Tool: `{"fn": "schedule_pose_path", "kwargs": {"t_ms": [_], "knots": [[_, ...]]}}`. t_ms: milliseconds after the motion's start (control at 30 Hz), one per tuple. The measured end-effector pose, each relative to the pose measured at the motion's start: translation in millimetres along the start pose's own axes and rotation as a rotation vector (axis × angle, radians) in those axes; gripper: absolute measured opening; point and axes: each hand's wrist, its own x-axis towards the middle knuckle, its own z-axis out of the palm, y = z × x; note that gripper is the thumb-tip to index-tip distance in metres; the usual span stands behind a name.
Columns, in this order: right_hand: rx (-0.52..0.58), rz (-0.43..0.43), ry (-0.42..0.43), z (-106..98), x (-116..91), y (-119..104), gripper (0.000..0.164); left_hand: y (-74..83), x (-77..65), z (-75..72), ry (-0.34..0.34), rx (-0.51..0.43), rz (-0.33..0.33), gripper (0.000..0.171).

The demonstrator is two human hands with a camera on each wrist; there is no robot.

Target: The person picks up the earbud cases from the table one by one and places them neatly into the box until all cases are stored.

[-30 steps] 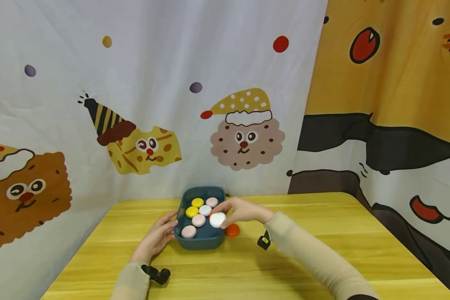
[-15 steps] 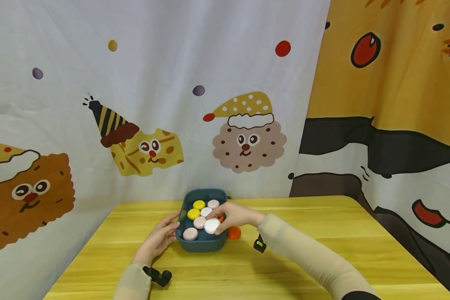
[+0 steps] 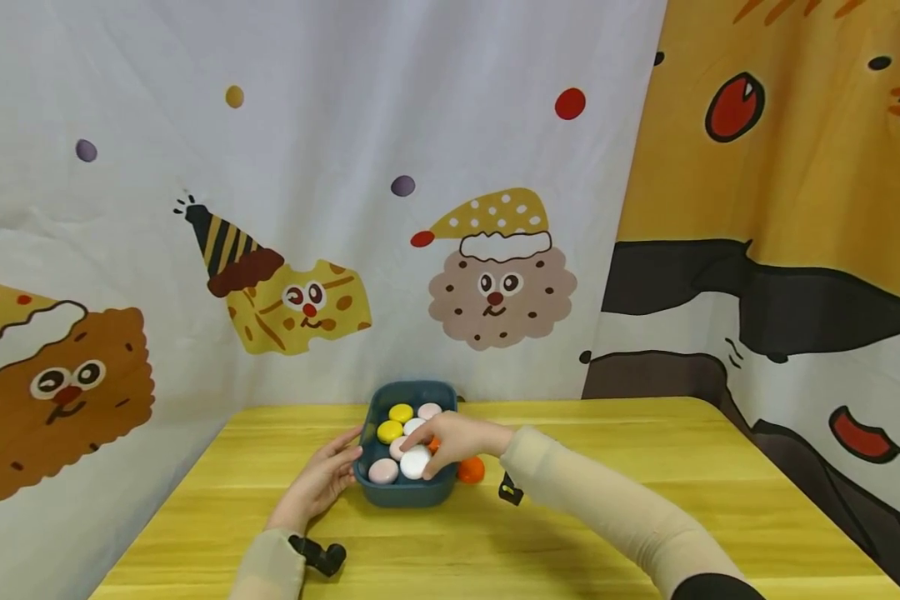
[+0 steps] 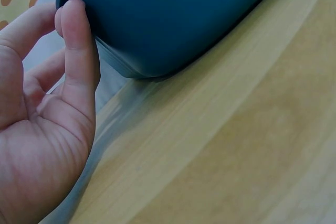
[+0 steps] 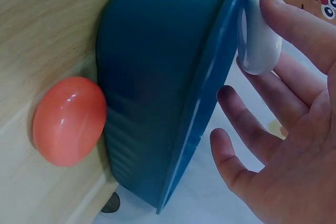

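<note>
A white, glossy, rounded disc (image 3: 416,462) is pinched between the thumb and fingers of my right hand (image 3: 457,437), over the near part of a dark blue bin (image 3: 405,497). In the right wrist view the disc (image 5: 261,38) stands on edge at the bin's rim, with the other fingers spread loosely. My left hand (image 3: 318,483) touches the bin's left side; its thumb and fingertips lie right at the rim in the left wrist view. Inside the bin are yellow discs (image 3: 390,431), pink discs (image 3: 383,472) and another white disc, partly hidden by my right hand.
An orange disc (image 3: 471,470) lies on the wooden table (image 3: 420,558) against the bin's right side. Another bit of orange shows in the bin under my right hand. Behind the table hangs a white curtain (image 3: 330,125) with cartoon prints.
My right hand has carried the white disc left and toward the near end of the bin. The left hand stays at the bin's side. The head view has shifted slightly.
</note>
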Motion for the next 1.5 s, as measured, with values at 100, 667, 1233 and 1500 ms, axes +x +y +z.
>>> {"fn": "schedule_pose_path", "kwargs": {"t_ms": [100, 667, 1233, 1500], "knots": [[-0.020, 0.012, -0.006, 5, 3, 2, 0.048, -1.4, 0.4, 0.6, -0.012, -0.001, 0.007, 0.065], [-0.072, -0.017, -0.070, 16, 16, 2, 0.042, -0.8, 0.9, 0.0, -0.031, -0.006, -0.008, 0.066], [-0.057, -0.055, -0.109, 21, 25, 6, 0.044, -2.8, -0.4, 0.3, -0.017, 0.011, -0.003, 0.066], [0.023, -0.037, -0.088, 16, 26, 6, 0.047, -1.8, -0.5, -1.3, -0.050, -0.006, 0.017, 0.066]]}}
